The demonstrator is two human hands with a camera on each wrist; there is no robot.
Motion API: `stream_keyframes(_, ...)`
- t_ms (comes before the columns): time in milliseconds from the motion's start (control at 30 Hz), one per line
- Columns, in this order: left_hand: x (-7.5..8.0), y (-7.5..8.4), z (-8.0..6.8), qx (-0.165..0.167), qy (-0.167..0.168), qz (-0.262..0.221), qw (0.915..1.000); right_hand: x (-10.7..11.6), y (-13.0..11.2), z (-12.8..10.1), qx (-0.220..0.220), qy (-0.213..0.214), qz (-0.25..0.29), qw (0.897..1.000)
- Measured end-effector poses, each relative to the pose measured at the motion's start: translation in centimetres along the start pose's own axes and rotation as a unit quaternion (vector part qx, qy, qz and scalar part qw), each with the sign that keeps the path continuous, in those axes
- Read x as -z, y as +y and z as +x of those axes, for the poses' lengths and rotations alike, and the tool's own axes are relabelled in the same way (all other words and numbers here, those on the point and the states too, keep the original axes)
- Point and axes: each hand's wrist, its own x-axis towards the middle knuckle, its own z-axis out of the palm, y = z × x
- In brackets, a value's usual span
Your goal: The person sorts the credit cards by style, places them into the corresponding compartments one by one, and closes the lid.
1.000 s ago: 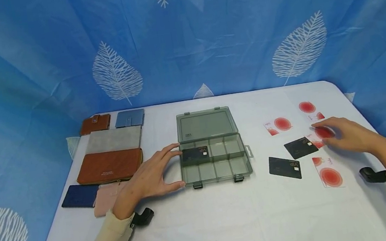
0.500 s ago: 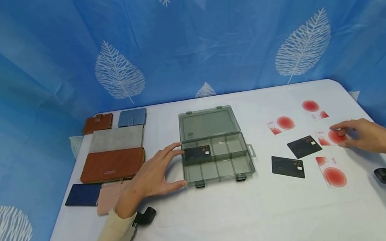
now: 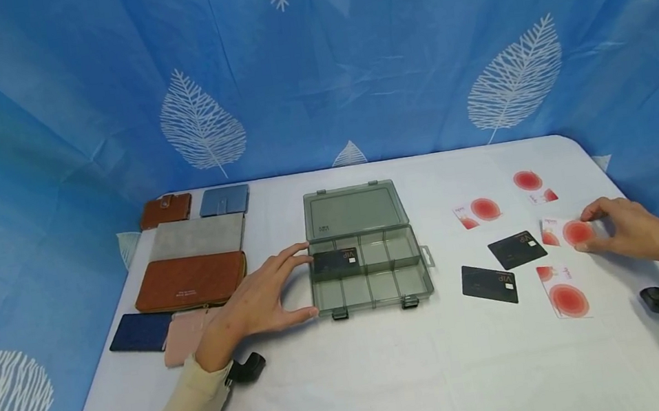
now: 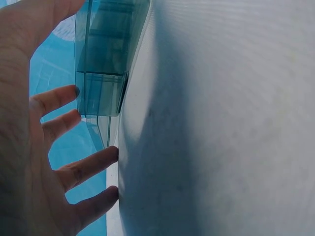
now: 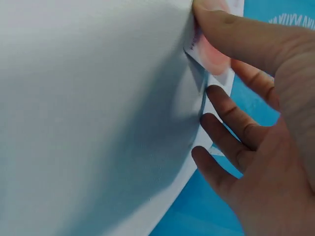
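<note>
From far away I see the left hand (image 3: 257, 302), spread wide and holding nothing, touch the green box (image 3: 375, 269) at its 3 o'clock, then a red-and-white card (image 3: 569, 232) at 9 o'clock from the half-curled right hand (image 3: 627, 232) that pinches it.

A: Where does the head camera look from?
B: Above the near side of the green box (image 3: 385, 288), facing forward and down, far enough back to show it whole, with the blue curtain (image 3: 387, 73) behind.
A: And the left wrist camera?
B: Close by the box's left side, low over the table, its picture turned sideways. It shares the left hand (image 3: 255, 302) and part of the box with the head view.
A: The right one?
B: Well right of the box, also sideways, close to the right hand (image 3: 633, 231) and red-and-white card (image 3: 572, 233), both shared with the head view.
</note>
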Motion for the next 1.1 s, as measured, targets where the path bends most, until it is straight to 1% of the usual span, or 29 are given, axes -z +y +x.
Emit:
stream_keyframes(100, -0.1, 0.0, 0.0, -0.003, 0.001, 0.001, 1.0, 0.5, -0.3, -0.2, -0.029, -0.012, -0.006, 1.0)
stream_keyframes(200, -0.1, -0.1, -0.1, -0.006, 0.005, 0.004, 1.0, 0.7, -0.6, -0.5, -0.055, -0.01, -0.018, 0.998)
stream_keyframes(400, 0.0, -0.1, 0.0, -0.003, 0.004, 0.003, 1.0, 0.3, -1.9, -1.1, -0.066, 0.039, -0.004, 0.997)
stream_keyframes(567, 0.1, -0.1, 0.0, -0.002, 0.002, 0.003, 1.0, 0.1, -4.3, -1.3, -0.056, 0.098, 0.015, 0.993)
stream_keyframes(733, 0.1, -0.1, 0.0, 0.002, -0.002, -0.001, 1.0, 0.2, -8.4, -0.5, -0.016, 0.126, 0.043, 0.991)
stream_keyframes(867, 0.1, 0.0, 0.1, 0.002, 0.0, -0.001, 1.0, -0.1, -12.3, 0.6, 0.037, 0.132, 0.052, 0.989)
stream_keyframes(967, 0.0, 0.0, 0.1, -0.001, 0.0, 0.002, 1.0, -0.7, -15.3, 1.3, 0.066, 0.119, 0.056, 0.989)
stream_keyframes(1100, 0.1, 0.0, 0.1, -0.002, 0.002, 0.008, 1.0, -1.6, -19.1, 2.4, 0.114, 0.11, 0.069, 0.985)
